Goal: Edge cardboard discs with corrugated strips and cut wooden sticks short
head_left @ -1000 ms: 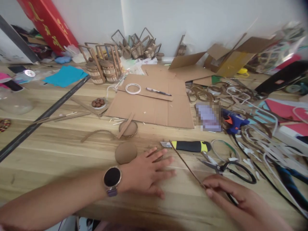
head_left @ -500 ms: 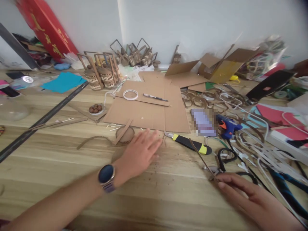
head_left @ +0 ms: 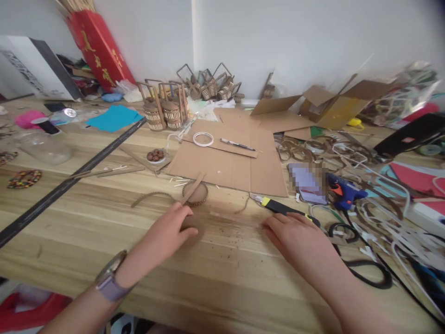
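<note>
My left hand (head_left: 170,232), with a watch (head_left: 113,269) on the wrist, is open, thumb apart from the fingers. Its fingertips are at the lower end of a flat brown strip (head_left: 194,186), and I cannot tell if they touch it. That strip lies across a round ring with a beaded-looking edge (head_left: 206,197). My right hand (head_left: 299,239) is closed low over the table, its fingertips on a thin brown strip (head_left: 236,219) that points left, blurred. Under its knuckles lies a utility knife (head_left: 274,205). A short dark twig-like piece (head_left: 243,205) lies between the hands.
Ahead is a cardboard sheet (head_left: 229,169) with a tape ring (head_left: 203,139) and a pen (head_left: 237,144). Small woven baskets (head_left: 173,116) stand behind. At right are a blue glue gun (head_left: 347,191), scissors (head_left: 371,273) and tangled strips. A bowl of brown balls (head_left: 156,156) sits left.
My right hand has moved left and forward from beside the scissors, bringing its strip over the table's middle. My left hand has drawn back to the left. The view has shifted left.
</note>
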The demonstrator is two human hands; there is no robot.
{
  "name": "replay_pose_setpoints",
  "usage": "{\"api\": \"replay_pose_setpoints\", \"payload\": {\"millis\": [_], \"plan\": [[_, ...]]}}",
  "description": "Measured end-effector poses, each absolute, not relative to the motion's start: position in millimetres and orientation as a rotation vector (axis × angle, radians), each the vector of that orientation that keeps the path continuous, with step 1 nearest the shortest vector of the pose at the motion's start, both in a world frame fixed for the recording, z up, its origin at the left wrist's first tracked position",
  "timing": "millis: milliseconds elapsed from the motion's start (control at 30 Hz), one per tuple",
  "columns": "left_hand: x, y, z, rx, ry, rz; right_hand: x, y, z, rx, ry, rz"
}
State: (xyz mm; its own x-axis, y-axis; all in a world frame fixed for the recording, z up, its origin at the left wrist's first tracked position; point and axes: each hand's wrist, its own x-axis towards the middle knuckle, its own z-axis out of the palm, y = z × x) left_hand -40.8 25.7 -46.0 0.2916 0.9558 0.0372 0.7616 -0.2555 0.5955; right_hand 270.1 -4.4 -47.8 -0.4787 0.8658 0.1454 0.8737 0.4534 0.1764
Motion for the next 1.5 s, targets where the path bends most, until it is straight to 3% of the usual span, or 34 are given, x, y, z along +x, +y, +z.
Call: {"api": "replay_pose_setpoints", "payload": {"millis": [200,333,733,1500], "plan": [[-24,35,-2,1.824,1.176,0.916,244,-3,-52,-1.499,-2.645,-0.407],[4,39,-12,1.912,0.972,0.778,240,-6,-60,-1.464,-2.631,-0.418],[2,41,-35,1.911,0.940,0.499,243,-8,-72,-1.374,-2.549,-0.442],[4,46,-40,1.950,0.979,0.446,245,-9,-77,-1.390,-2.552,-0.425]]}}
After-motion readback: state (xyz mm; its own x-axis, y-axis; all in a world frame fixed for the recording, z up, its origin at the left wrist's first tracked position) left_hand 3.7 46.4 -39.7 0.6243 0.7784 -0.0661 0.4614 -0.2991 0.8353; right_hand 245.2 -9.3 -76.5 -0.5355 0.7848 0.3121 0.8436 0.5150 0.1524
